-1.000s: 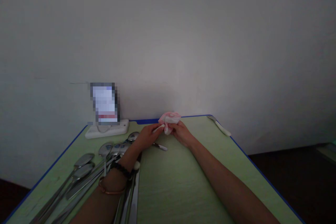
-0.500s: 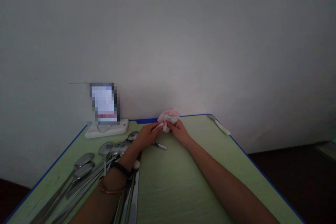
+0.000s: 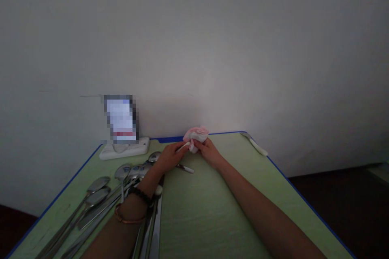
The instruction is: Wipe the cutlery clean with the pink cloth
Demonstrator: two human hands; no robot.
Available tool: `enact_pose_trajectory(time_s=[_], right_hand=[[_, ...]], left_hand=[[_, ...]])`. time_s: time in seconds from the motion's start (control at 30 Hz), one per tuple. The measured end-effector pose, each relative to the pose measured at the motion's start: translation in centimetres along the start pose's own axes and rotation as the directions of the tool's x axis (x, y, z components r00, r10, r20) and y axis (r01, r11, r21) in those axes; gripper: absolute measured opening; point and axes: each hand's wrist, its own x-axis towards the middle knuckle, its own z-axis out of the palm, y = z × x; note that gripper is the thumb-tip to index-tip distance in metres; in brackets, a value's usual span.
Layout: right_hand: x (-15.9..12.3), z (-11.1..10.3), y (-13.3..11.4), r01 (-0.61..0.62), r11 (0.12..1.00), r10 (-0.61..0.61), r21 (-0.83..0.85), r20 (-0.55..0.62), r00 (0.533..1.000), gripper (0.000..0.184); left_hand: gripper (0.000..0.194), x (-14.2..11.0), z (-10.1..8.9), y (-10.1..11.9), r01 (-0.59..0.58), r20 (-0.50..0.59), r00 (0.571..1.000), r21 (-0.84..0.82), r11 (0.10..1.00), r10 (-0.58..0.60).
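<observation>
My left hand is closed around the white handle of a utensil; its far end disappears into a cloth, so its kind is hidden. Bunched around that end is a pink and white cloth, pinched in my right hand. Both hands are close together over the far middle of the table. Beneath my left wrist lie several metal spoons and long-handled utensils. A short metal handle sticks out to the right from under my left hand.
A phone, its screen blurred, stands on a white base at the back left. Near the right edge of the green table lies a fork with a white handle. A grey wall rises behind the table.
Almost nothing differs. The cloth has shifted very slightly between my hands, and both hands keep their grip.
</observation>
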Motion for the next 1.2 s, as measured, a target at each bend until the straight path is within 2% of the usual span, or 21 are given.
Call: enact_pose_trajectory(time_s=[0.7, 1.2], right_hand=[[-0.12, 0.29, -0.4, -0.109, 0.987, 0.112, 0.12, -0.023, 0.993, 0.029], [-0.11, 0.14, -0.15, -0.081, 0.995, 0.083, 0.063, -0.026, 0.996, 0.031]], left_hand=[[0.04, 0.0, -0.03, 0.07, 0.015, 0.006, 1.0, 0.014, 1.0, -0.015], [0.038, -0.05, -0.12, 0.32, 0.006, -0.003, 1.0, 0.023, 1.0, -0.006]])
